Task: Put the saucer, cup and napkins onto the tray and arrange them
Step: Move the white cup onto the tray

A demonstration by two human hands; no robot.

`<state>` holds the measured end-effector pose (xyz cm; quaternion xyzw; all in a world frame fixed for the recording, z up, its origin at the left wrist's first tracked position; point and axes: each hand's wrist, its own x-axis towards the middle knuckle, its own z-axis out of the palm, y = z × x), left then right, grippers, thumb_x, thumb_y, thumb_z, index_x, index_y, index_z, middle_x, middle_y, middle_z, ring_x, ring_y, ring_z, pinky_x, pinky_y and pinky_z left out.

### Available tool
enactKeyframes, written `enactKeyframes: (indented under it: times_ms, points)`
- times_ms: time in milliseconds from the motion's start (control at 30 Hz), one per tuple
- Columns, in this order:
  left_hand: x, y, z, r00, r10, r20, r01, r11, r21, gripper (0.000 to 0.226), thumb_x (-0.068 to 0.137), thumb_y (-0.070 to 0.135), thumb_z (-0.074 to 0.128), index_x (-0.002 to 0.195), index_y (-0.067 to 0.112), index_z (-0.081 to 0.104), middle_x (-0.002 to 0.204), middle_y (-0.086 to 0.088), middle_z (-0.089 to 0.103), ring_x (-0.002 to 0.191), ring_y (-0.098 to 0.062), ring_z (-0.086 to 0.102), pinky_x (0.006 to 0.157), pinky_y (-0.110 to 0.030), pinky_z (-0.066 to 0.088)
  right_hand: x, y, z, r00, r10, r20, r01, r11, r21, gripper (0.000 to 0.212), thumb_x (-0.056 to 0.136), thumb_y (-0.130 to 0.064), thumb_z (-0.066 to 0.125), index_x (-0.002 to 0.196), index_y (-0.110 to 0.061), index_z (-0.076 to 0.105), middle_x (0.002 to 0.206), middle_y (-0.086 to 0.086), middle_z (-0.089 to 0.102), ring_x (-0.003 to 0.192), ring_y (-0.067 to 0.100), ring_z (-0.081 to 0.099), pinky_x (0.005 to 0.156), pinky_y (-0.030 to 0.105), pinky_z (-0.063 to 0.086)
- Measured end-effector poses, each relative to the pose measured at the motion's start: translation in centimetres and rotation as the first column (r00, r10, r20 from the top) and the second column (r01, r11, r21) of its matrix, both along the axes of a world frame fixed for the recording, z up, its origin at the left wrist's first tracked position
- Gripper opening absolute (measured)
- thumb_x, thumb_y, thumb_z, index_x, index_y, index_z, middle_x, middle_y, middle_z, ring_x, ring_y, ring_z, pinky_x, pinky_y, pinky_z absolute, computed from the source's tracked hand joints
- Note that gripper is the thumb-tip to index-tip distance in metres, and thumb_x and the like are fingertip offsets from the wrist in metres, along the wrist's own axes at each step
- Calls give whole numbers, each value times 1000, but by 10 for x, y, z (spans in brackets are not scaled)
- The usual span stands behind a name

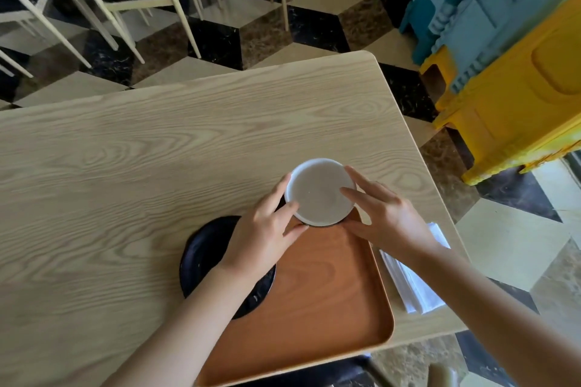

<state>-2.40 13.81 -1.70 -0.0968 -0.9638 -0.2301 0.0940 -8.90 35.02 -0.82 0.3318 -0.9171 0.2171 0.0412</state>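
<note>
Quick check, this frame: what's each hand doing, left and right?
Left hand: fingers closed on the left rim of the white cup.
Right hand: fingers closed on the cup's right rim.

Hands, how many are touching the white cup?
2. The left hand holds the white cup on its left side and the right hand holds its right side, at the far corner of the wooden tray.

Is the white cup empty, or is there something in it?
Empty: the cup, held between left hand and right hand, shows only its bare pale inside.
</note>
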Motion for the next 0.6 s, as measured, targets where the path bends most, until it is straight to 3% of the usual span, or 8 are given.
enactKeyframes:
  times_ms: [67, 167, 267, 467, 600]
  points:
    - [15, 4, -1, 1000, -21, 5, 21, 1000, -12, 28, 66, 22, 80, 85, 5, 68, 130, -19, 56, 79, -24, 69, 64, -31, 59, 15, 6, -2, 1000, 3, 1, -3, 1000, 0, 48, 58, -28, 72, 100, -5, 70, 125, 18, 61, 96, 29, 68, 63, 36, 58]
    - [32, 11, -8, 998, -60, 34, 60, 998, -13, 28, 68, 20, 79, 90, 7, 68, 130, -20, 55, 87, -23, 69, 74, -31, 58, 30, 16, -9, 1000, 16, 9, -16, 1000, 6, 46, 62, -29, 71, 99, -3, 70, 124, 19, 61, 93, 30, 69, 64, 36, 59]
    - [41, 16, -16, 994, -83, 69, 85, 996, -35, 30, 67, 21, 81, 91, 9, 68, 128, -20, 58, 80, -23, 70, 69, -31, 59, 40, 24, -16, 1000, 29, 5, -29, 999, 36, 46, 67, -35, 65, 99, -3, 70, 124, 19, 61, 90, 30, 69, 66, 35, 59]
    - [37, 21, -22, 995, -79, 68, 83, 995, -47, 29, 67, 20, 81, 90, 8, 69, 127, -20, 58, 80, -24, 69, 69, -32, 59, 43, 28, -27, 1000, -10, 10, 10, 998, 58, 47, 60, -27, 71, 101, -4, 69, 126, 17, 60, 90, 29, 69, 65, 33, 57]
    - [33, 24, -23, 996, -78, 42, 80, 996, -45, 26, 68, 19, 80, 87, 7, 68, 127, -20, 58, 81, -25, 69, 68, -32, 59, 40, 32, -28, 1000, -6, 19, 5, 999, 42, 54, 53, -17, 87, 102, -4, 68, 128, 18, 58, 90, 28, 69, 66, 34, 58]
